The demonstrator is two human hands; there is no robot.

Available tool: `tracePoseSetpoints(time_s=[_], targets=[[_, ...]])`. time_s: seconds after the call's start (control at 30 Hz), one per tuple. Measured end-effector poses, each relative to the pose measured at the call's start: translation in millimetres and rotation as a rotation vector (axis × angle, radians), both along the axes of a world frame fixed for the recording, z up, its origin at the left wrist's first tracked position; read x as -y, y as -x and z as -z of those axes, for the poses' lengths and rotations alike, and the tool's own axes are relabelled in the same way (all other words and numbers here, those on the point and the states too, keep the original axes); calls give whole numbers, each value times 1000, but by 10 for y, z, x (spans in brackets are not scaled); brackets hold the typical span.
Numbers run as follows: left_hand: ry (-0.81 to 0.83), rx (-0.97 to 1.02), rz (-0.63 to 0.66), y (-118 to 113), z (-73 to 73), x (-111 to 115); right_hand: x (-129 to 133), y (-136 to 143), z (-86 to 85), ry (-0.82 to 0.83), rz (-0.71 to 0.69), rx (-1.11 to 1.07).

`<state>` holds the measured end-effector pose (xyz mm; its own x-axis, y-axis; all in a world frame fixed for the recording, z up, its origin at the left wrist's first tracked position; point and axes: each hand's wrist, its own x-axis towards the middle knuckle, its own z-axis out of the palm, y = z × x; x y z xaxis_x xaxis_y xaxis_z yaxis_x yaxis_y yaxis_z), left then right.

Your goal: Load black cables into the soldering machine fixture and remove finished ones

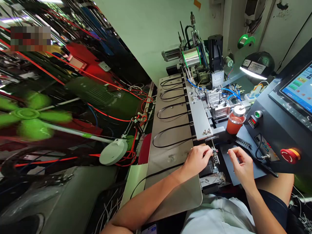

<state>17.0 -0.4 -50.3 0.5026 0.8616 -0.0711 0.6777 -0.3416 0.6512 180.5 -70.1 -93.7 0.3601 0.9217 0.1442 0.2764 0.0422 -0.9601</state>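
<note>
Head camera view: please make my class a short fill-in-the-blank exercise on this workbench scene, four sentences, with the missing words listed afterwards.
1. The hand at the small metal fixture is the person's own ____ hand.
2. The dark tool with bristles near the right hand is a ____.
3. The large round push button below the screen is coloured ____.
4. The blurred fan on the picture's left side is coloured ____.

Missing words: left; brush; red; green.

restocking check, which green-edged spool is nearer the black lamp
The right-hand spool, just above the lamp in the picture; the other spool sits among the machine's parts.
</note>
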Motion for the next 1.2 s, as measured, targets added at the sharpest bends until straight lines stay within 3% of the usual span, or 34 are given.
tracePoseSetpoints(time_s=[0.3, 0.6, 0.9, 1.1, 1.2], targets=[[-29, -81, -15, -6, 8, 7, -13, -42, 41, 29, -13, -9], [-27, -121, 20, -62, -21, -31, -191, 0, 131, 84, -259, 33], [-48, -131, 22, -67, -11, -23, -329, 167, 176, 69, -349, -23], [-208, -146, -15, 14, 37, 66, -337, 190, 253, 20, -334, -136], [-359, -125, 86, 83, 88, 101, -342, 190, 274, 21, -335, -175]])
